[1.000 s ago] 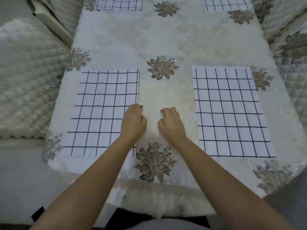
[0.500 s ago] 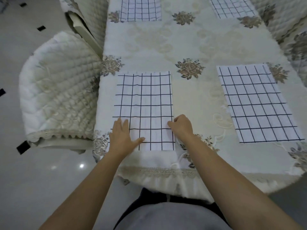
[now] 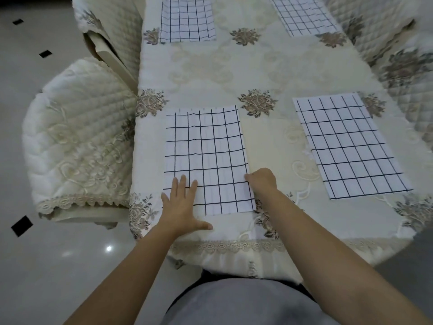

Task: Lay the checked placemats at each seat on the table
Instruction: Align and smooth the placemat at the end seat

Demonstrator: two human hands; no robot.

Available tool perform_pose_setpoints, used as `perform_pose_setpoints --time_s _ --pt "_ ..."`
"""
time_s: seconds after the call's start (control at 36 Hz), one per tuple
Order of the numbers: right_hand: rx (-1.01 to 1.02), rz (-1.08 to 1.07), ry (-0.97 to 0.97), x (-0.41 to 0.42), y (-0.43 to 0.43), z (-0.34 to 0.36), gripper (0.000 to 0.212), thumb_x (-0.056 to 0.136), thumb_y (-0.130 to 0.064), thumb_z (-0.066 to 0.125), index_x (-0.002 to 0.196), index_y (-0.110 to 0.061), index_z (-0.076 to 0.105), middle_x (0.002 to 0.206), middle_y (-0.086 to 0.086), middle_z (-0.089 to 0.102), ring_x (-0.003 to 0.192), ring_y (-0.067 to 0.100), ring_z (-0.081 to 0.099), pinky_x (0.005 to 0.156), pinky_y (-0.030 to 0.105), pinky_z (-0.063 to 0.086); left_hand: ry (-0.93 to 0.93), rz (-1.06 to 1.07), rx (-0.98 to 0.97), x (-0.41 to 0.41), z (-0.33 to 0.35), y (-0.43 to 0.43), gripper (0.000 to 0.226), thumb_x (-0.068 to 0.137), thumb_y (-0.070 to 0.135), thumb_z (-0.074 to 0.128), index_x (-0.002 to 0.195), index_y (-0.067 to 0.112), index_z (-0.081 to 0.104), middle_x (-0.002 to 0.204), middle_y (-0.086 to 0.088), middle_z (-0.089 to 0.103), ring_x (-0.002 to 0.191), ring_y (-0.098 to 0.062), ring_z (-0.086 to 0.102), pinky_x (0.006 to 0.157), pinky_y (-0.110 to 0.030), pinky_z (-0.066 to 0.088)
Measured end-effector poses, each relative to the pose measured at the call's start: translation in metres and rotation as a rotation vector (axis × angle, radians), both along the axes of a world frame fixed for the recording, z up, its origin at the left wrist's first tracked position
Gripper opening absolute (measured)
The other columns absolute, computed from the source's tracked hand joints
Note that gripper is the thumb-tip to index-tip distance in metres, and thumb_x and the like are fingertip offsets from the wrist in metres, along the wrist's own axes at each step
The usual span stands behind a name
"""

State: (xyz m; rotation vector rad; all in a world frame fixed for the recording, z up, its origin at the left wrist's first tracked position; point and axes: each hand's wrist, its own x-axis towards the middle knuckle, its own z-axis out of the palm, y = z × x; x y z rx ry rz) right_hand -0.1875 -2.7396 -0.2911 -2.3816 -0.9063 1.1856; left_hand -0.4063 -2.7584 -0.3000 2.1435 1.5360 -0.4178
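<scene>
The near-left checked placemat [image 3: 206, 158] is lying flat on the embroidered tablecloth [image 3: 257, 66], at the seat by the quilted chair [image 3: 77, 141], with its long side running away from the table's near edge. I'm reading it as thin, light fabric. Faint ripples are showing in the grid lines, so it's likely bunching on the textured cloth rather than sliding as 1 piece. Best hold: pinning 1 corner flat and tugging at an edge, not pushing from the middle.

The left hand [image 3: 181, 207] is doing the pinning: palm down, fingers straight and spread on the near-left corner, thumb sticking out over bare cloth. The right hand [image 3: 261, 181] is sitting at the mat's right edge with fingers curled. I can't tell whether it's pinching the edge or just nudging it. Both forearms are reaching in from the near side.

3 other mats are lying out, all well apart: near-right mat [image 3: 349, 144], far-left mat [image 3: 187, 19], far-right mat [image 3: 302, 15].
</scene>
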Motion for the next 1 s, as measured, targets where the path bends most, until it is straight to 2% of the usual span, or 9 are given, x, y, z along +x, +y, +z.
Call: perform_pose_setpoints --time_s 0.22,0.39,0.61,1.0 --pt "-0.017 -0.018 -0.034 0.02 0.0 0.001 0.043 0.089 -0.021 0.059 0.055 -0.009 0.036 0.057 0.003 0.04 0.055 0.018 0.041 0.045 0.024 0.027 -0.004 -0.02 0.034 0.009 -0.004 0.003 0.121 0.065 0.074 0.06 0.149 0.022 -0.009 0.154 -0.007 -0.024 0.141 -0.028 -0.025 0.113 -0.059 0.0" --pt "-0.028 0.022 -0.035 0.024 0.0 0.003 0.051 0.089 -0.025 0.061 0.05 -0.013 0.031 0.05 0.003 0.031 0.045 0.016 0.03 0.043 0.028 0.022 -0.029 0.002 0.048 0.012 -0.006 0.006 0.115 0.068 0.073 0.058 0.149 0.023 -0.007 0.155 -0.006 -0.022 0.142 -0.029 -0.023 0.112 -0.06 0.002" --pt "-0.046 0.055 -0.058 0.022 0.0 0.002 0.051 0.089 -0.027 0.061 0.05 -0.012 0.032 0.049 0.003 0.034 0.045 0.016 0.033 0.043 0.027 0.023 -0.056 0.035 0.047 0.01 -0.005 0.009 0.11 0.069 0.068 0.062 0.15 0.024 0.002 0.156 -0.006 -0.018 0.143 -0.027 -0.02 0.113 -0.059 0.006" --pt "-0.017 0.07 -0.065 0.021 -0.001 0.0 0.051 0.089 -0.027 0.061 0.05 -0.011 0.032 0.049 0.003 0.035 0.045 0.016 0.033 0.044 0.026 0.024 -0.019 0.039 0.044 0.006 -0.005 0.01 0.106 0.071 0.068 0.059 0.15 0.023 0.003 0.156 -0.006 -0.018 0.143 -0.027 -0.019 0.113 -0.058 0.008"
